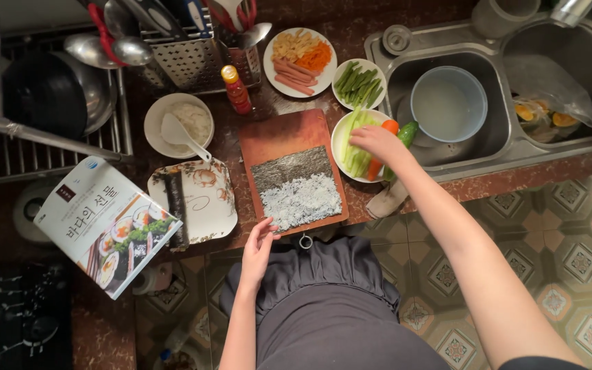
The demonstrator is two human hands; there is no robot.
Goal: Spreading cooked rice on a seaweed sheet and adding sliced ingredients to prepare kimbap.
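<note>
**Two hands at a seaweed sheet and a plate of cucumber strips**

Two bare hands work over a dark desk (351, 205) beside a steel sink (508, 147). The right hand (377, 142) reaches out over a white plate (340, 152) at the right edge of the wooden cutting board (279, 133); its fingers curl down onto the pale green cucumber strips (359, 161) lying there, but whether they have pinched a strip cannot be told. A carrot piece (390, 127) and a whole cucumber (408, 132) lie on the same plate, just past the hand.

The left hand (258, 248) rests loosely open, holding nothing, at the near left corner of the board, fingertips touching its edge. On the board lies a seaweed sheet (290, 166), its near half covered with white rice (301, 200); the rice is just beyond the left hand and well to the left of the right one.

Left of the board stands a patterned plate (210, 205) with a finished seaweed roll (176, 205) on it. Behind it is a bowl of rice (166, 116) with a white paddle (179, 133). Further back sit a red sauce bottle (237, 89), a plate of ham strips and shredded carrot (301, 60), and a small dish of green stalks (359, 82). A seaweed package (104, 223) lies at the left.
</note>
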